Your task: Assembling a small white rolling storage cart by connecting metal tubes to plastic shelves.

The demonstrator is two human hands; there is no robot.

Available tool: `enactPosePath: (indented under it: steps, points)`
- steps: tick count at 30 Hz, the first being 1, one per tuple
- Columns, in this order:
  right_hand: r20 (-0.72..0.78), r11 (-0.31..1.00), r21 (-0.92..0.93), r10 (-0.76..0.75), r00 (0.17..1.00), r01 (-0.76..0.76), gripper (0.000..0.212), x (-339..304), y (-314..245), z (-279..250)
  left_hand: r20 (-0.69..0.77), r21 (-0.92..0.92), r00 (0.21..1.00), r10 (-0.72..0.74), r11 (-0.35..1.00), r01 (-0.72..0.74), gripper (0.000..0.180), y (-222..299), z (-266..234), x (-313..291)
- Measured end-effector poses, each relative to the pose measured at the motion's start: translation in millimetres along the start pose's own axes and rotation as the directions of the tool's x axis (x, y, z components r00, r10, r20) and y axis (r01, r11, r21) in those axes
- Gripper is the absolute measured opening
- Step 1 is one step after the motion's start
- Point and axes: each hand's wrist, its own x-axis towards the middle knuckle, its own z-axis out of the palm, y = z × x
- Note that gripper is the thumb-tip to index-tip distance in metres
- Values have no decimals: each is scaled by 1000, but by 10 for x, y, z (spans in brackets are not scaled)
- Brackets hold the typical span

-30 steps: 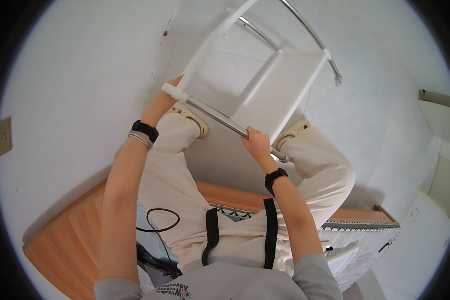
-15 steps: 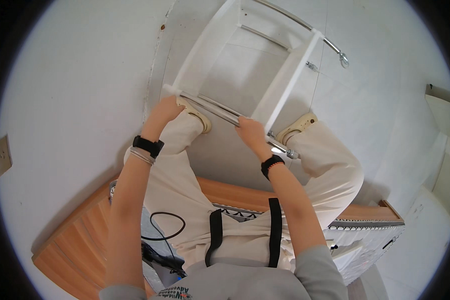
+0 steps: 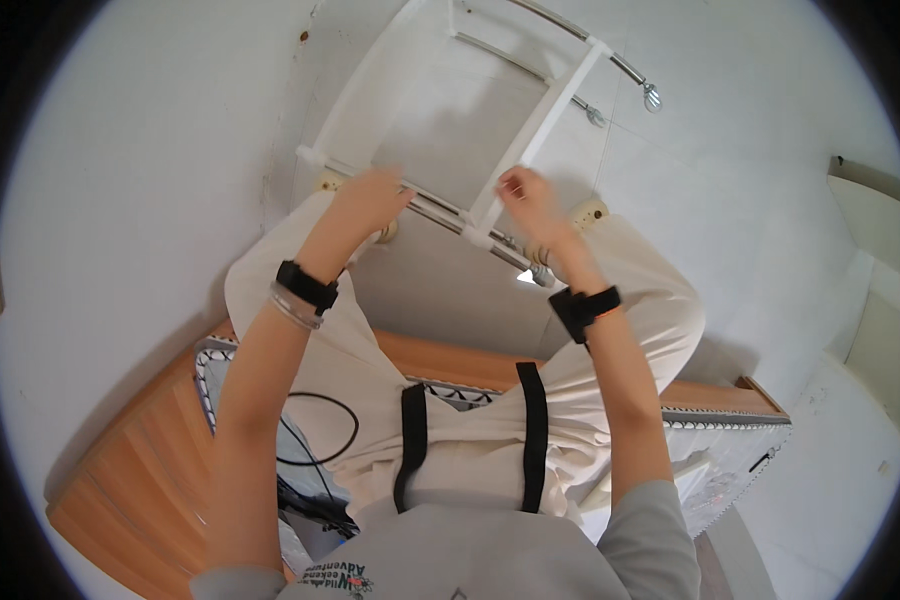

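A white rack with metal tubes stands tilted on the floor between my feet, its wheels toward the right. My left hand is over the near metal tube, blurred by motion; its fingers are partly hidden. Beside the rack's white side panel, my right hand has its fingers curled in. Whether anything is in them, I cannot make out. A caster sits at the near tube's right end, and another caster at the far one.
I sit on a wooden-edged seat or bed with a wrapped side. A black cable loops by my left thigh. The wall rises at left. White furniture stands at the right. My cream shoes flank the rack.
My right hand has let go of the near tube and moved up and right to the side panel. My left hand has shifted right along the tube. The rack appears farther left and up in view.
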Motion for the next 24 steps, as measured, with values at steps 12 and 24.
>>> enactPosePath:
  steps: [12, 24]
  points:
    - [417, 927, -374, 193, 888, -26, 43, -345, 693, 332, -51, 284, 980, 194, 943, -172, 38, 589, 1516, 206]
    - [631, 875, -173, 451, 631, -452, 31, -205, 875, 583, -154, 321, 892, 426, 875, -363, 22, 219, 1815, 378]
